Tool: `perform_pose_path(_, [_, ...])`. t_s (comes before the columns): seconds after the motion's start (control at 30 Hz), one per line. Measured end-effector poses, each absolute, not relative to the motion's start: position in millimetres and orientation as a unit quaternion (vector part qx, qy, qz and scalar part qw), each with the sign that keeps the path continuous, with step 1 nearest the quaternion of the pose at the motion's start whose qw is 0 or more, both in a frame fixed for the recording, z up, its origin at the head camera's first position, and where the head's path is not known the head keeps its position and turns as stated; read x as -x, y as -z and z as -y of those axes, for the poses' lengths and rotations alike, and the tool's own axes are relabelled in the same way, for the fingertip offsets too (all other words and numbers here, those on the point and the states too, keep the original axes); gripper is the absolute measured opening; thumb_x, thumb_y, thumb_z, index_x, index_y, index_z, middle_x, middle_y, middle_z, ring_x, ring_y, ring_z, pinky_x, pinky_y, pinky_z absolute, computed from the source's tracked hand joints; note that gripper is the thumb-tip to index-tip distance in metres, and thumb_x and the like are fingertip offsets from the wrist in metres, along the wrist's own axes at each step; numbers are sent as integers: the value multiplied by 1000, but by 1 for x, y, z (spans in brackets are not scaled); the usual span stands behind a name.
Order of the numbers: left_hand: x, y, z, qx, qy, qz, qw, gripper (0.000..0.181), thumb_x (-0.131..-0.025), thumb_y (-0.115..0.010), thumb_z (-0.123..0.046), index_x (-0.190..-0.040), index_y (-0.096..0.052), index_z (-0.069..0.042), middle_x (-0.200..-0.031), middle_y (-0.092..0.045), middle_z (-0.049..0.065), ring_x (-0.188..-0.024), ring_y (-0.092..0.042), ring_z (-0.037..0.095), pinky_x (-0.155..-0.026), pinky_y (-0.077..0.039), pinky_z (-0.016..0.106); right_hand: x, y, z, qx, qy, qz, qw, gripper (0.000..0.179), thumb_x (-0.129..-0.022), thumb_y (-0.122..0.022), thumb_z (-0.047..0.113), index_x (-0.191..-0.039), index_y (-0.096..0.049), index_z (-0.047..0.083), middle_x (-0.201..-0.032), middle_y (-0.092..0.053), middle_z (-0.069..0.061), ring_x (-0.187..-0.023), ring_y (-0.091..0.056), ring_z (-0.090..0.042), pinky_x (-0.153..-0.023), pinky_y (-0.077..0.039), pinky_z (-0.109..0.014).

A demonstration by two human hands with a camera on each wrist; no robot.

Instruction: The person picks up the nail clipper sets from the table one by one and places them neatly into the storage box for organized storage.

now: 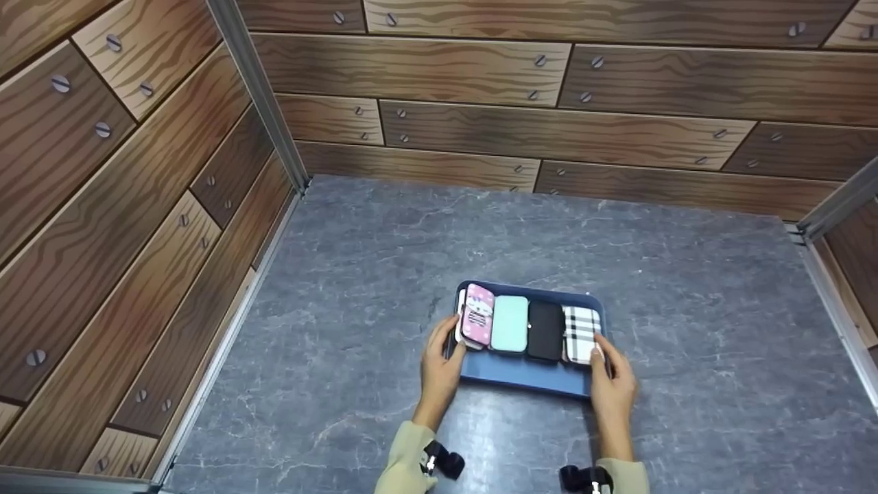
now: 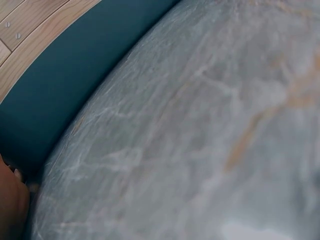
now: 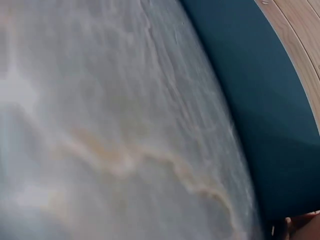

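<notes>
A blue rectangular tray point(image 1: 521, 376) lies on the grey marbled surface in the head view. My left hand point(image 1: 439, 367) grips its left side, thumb over the rim. On the opposite side, my right hand point(image 1: 615, 387) holds the right wall, thumb near the plaid case. Side by side in the tray are a pink cartoon case point(image 1: 478, 315), tilted over a whitish item, a mint-green case point(image 1: 509, 324), a black case point(image 1: 545, 331) and a black-and-white plaid case point(image 1: 582, 334). Both wrist views show the tray's outer wall, with only a bit of each hand at a lower corner.
Wood-plank-patterned walls point(image 1: 473, 75) stand behind and at the left, with metal edging point(image 1: 264, 89) at the corner. The marbled surface point(image 1: 370, 254) surrounds the tray. A small wrist camera point(image 1: 449, 464) sits at each sleeve.
</notes>
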State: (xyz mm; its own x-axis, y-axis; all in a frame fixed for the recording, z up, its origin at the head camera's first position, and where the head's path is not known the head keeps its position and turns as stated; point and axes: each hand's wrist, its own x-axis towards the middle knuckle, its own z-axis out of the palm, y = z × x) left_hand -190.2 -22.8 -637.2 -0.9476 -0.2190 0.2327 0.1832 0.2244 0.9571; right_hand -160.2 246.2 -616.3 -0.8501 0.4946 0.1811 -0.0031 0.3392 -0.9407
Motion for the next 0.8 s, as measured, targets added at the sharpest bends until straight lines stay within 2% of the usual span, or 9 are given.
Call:
perform_pose_path(0.13, [189, 637, 22, -5, 621, 766, 164, 49, -87, -64, -3, -135, -63, -15, -140, -56, 10, -132, -48, 27, -112, -35, 44, 158, 617, -248, 164, -597, 760, 198, 41, -102, -54, 17, -143, -54, 9, -147, -51, -10, -138, -41, -25, -110, -33, -21])
perform_pose_path(0.23, [189, 637, 22, -3, 622, 766, 162, 49, -88, -63, -3, -135, -63, -16, -140, -56, 8, -132, -48, 24, -111, -36, 41, 157, 617, -249, 176, -625, 737, 186, 45, -104, -48, 12, -149, -45, 7, -153, -43, -12, -142, -36, -27, -113, -31, -24])
perform_pose_path(0.33, [188, 636, 22, -3, 620, 768, 162, 49, -88, -63, -3, -135, -63, -17, -139, -56, 6, -132, -48, 21, -111, -37, 39, 158, 618, -249, 186, -645, 720, 179, 45, -105, -44, 9, -149, -42, 4, -154, -39, -14, -143, -33, -29, -115, -29, -27])
perform_pose_path(0.5, [187, 636, 21, 0, 606, 775, 180, 44, -90, -64, -7, -133, -64, -16, -138, -58, 8, -131, -50, 25, -109, -38, 43, 159, 619, -249, 196, -656, 705, 183, 42, -103, -46, 6, -145, -46, -1, -151, -42, -17, -142, -34, -30, -112, -30, -22])
perform_pose_path(0.6, [187, 635, 21, 6, 600, 777, 188, 43, -90, -64, -6, -132, -65, -16, -136, -59, 8, -130, -51, 26, -109, -39, 44, 159, 621, -250, 196, -681, 678, 195, 41, -102, -49, 3, -142, -49, -3, -148, -45, -17, -140, -40, -24, -107, -35, -16])
perform_pose_path(0.8, [190, 636, 23, 1, 616, 770, 166, 48, -89, -60, 0, -135, -63, -15, -139, -57, 6, -133, -48, 22, -112, -35, 39, 159, 625, -251, 181, -731, 619, 222, 40, -98, -54, -3, -137, -51, -10, -136, -60, -3, -130, -50, -10, -102, -40, -16])
